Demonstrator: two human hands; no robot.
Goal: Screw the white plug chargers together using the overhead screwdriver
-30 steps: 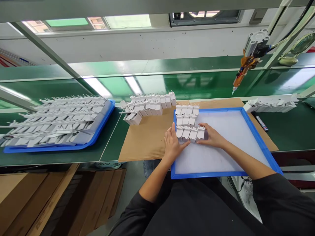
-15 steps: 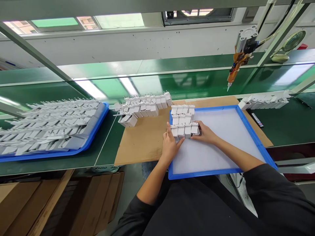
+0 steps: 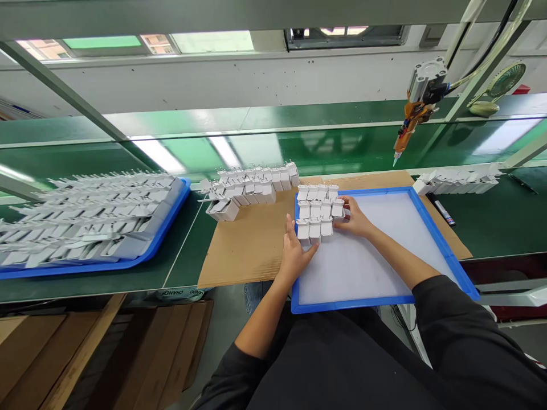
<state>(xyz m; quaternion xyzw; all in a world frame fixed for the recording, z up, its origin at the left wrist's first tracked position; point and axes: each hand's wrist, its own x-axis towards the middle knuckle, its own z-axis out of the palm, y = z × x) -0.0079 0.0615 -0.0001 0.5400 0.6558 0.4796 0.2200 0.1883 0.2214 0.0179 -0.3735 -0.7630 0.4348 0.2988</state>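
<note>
Several small white box-shaped parts (image 3: pixel 315 228) stand in rows at the left end of a blue-framed tray (image 3: pixel 352 304) with a white floor. My left hand (image 3: pixel 294 250) rests beside the front row, index finger along its left side and thumb at its near edge, fingers apart. With its fingertips, my right hand (image 3: pixel 356 221) grips a white box-shaped part (image 3: pixel 338 208) at the right end of the middle row. Part of that piece is hidden by the fingers.
Left, a blue tray (image 3: pixel 164 236) is filled with similar white parts. More stand on the cardboard sheet (image 3: pixel 243 256) and at the back right (image 3: pixel 459 179). An orange dispensing tool (image 3: pixel 408 128) hangs above. A marker (image 3: pixel 444 212) lies right of the tray.
My right hand has shifted slightly away from me, with a white part moving from the front row's right end to the middle row's right end. My left hand stays nearly still.
</note>
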